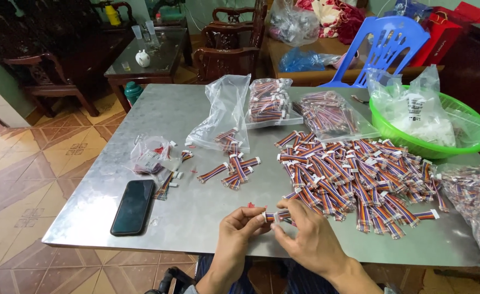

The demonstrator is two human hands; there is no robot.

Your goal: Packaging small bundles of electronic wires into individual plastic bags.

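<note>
**Cable bundles: a small sorted group, a large heap left**

Cable bundle, a short striped ribbon piece with white plugs at its ends, is held at the near edge of the metal table, at 6 o'clock in the view. It is pinched at its left end by the fingertips of the left hand and at its right end by the closed fingers of the right hand.

Progress is judged to be early. A small group of loose cables is laid out at 12 o'clock from the hands, below an almost empty clear bag. A far larger heap of cables is spread at 2 o'clock and appears not yet handled. Two filled bags are seen at the far side, and another packed bag at 3 o'clock. A green basin with bagged white parts is set at the far right corner. A dark phone is lying at 9 o'clock, near a crumpled small bag.
</note>
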